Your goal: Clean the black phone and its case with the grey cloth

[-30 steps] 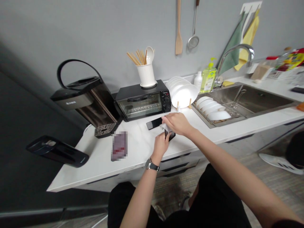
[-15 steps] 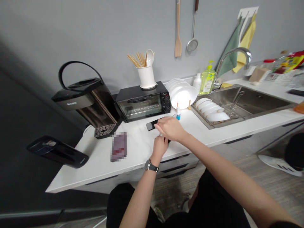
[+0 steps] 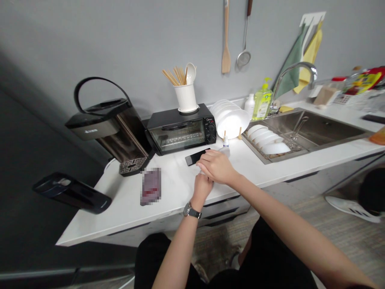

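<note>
Grip of the right hand (image 3: pixel 217 165), fingers bent above the left hand (image 3: pixel 202 187); what either encloses is hidden, and open or closed cannot be told. Flat black object (image 3: pixel 195 157) on the counter (image 3: pixel 177 176), before the toaster oven (image 3: pixel 178 134), long axis roughly parallel to its front; right hand nearer.

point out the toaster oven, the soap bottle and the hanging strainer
toaster oven (image 3: pixel 180 135): head view, on its glass door
soap bottle (image 3: pixel 262 103): head view, on its body
strainer (image 3: pixel 243 59): head view, on its mesh bowl
</note>
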A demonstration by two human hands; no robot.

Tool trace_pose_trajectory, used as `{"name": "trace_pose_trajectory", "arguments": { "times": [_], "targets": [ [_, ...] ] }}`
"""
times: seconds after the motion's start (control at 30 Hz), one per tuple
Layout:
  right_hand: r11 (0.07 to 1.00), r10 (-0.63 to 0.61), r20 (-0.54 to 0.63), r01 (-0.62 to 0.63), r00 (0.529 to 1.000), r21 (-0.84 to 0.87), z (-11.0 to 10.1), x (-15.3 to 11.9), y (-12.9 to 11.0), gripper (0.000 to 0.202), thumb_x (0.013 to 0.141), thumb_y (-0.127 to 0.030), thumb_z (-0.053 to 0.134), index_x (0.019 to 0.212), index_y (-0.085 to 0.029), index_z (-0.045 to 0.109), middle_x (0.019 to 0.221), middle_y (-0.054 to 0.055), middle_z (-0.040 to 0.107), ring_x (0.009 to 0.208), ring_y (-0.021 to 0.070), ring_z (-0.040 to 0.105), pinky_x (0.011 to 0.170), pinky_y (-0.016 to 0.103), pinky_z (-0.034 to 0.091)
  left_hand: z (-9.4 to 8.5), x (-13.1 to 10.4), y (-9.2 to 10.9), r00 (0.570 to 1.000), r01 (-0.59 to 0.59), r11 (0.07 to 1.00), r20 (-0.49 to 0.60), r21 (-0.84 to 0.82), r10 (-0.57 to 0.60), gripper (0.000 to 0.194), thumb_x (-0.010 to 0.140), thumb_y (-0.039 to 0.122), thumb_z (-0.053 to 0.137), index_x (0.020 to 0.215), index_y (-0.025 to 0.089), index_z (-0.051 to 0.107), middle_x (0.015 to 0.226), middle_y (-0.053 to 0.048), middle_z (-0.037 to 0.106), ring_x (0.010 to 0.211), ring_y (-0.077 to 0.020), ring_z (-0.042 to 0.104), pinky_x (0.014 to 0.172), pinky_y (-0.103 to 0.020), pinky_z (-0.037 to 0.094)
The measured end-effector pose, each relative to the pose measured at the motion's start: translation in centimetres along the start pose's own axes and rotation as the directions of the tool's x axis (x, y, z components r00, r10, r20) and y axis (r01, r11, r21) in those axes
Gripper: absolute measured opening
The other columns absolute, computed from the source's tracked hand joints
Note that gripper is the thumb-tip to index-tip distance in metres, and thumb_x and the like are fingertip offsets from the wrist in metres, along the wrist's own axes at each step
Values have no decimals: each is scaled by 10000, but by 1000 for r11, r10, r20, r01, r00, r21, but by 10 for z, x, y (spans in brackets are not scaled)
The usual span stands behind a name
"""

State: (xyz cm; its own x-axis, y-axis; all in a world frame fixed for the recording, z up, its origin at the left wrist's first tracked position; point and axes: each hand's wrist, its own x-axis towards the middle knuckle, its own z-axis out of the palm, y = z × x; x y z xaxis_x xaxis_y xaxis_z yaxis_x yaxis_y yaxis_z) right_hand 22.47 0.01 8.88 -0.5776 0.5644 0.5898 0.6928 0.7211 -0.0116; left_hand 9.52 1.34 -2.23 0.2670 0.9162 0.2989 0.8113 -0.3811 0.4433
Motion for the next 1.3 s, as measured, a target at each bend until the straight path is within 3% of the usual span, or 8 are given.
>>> {"name": "trace_pose_trajectory", "arguments": {
  "times": [0.13,0.27,0.5,0.57,0.87,1.03,1.13,1.3],
  "targets": [
    [965,261,7,-261,965,11,-9,0,20,433,1045,-368,519,1421,-170,607,996,72,766,889,225,654,801,332,427,-3,1,6,1000,-26,1000,-1,-9,26,297,1060,263,466,946,164,722,922,-126,780,847,-239,736,735,-301,472],
    [893,450,-4,-450,893,-3,-6,9,17,288,1001,-372,552,986,-187,772,937,64,760,905,234,645,737,327,406,-4,2,7,1000,-19,1000,-6,-14,19,347,1080,294,434,922,160,713,886,-128,776,819,-236,732,714,-298,462],
    [996,73,32,-72,997,-52,1,15,5,308,1050,-286,486,933,-168,746,909,83,742,939,238,593,901,376,380,-5,-1,1,1000,-4,1000,-21,17,4,286,1036,199,469,910,155,723,908,-142,788,821,-249,735,676,-302,450],
    [994,107,71,-105,992,-20,-6,12,17,414,1091,-381,436,912,-171,745,901,75,748,906,219,611,827,346,377,-6,-1,4,999,-14,1000,-32,15,14,289,1052,216,464,937,161,724,910,-129,785,822,-235,734,696,-293,454],
    [848,524,284,-523,803,-86,-25,12,50,587,1117,-408,350,763,-172,754,791,99,753,770,210,686,668,300,351,-9,-2,11,999,-16,1000,-48,25,18,337,1088,346,473,984,182,749,931,-104,788,848,-217,735,713,-276,445],
    [976,211,88,-205,974,-71,-10,13,8,484,1106,-324,376,875,-145,762,878,114,758,906,233,668,853,343,408,-8,-3,5,999,27,996,-27,87,-25,313,1059,259,485,952,144,756,906,-144,789,822,-258,741,677,-307,444],
    [999,-8,66,11,998,-46,-6,10,1,432,1101,-305,399,923,-146,759,894,100,750,897,220,641,908,362,398,-7,-2,5,1000,28,993,-3,117,-28,269,1017,198,521,892,139,751,875,-148,785,807,-269,738,670,-313,444],
    [972,225,158,-232,962,28,-17,8,37,508,1127,-360,322,1026,-162,778,942,95,772,914,208,684,860,317,412,-10,0,13,1000,7,994,-3,111,-6,295,1064,267,491,943,160,738,928,-125,787,855,-235,743,710,-289,448]
  ]
}}
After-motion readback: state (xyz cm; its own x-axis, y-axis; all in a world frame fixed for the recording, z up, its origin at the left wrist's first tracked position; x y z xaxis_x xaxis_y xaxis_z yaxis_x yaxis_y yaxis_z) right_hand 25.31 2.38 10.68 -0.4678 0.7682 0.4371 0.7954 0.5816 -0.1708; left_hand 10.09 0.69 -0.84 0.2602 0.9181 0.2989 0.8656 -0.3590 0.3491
